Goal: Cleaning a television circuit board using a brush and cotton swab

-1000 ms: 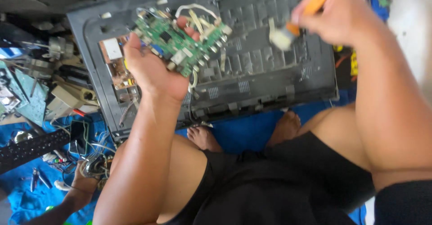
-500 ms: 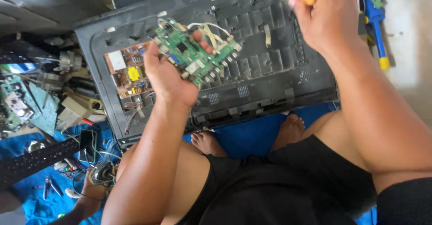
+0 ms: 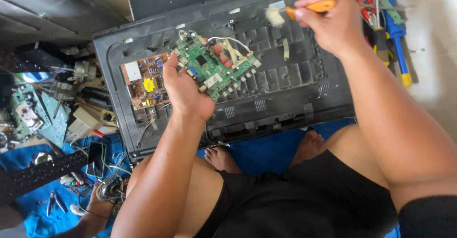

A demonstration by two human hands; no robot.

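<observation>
- Head view: a green board (image 3: 214, 66) is gripped in the left hand (image 3: 183, 90), fingers closed round its lower edge, and is held above a black panel (image 3: 285, 93).
- A brush (image 3: 304, 10) with an orange handle is clasped in the closed right hand (image 3: 333, 24), bristles pointing left, just above the panel's top edge.
- A brown board (image 3: 145, 81) is seen mounted in the panel, left of the green one.
- Tools (image 3: 390, 38) are scattered at the right; blue cloth (image 3: 266, 150) is spread under the bare feet.
</observation>
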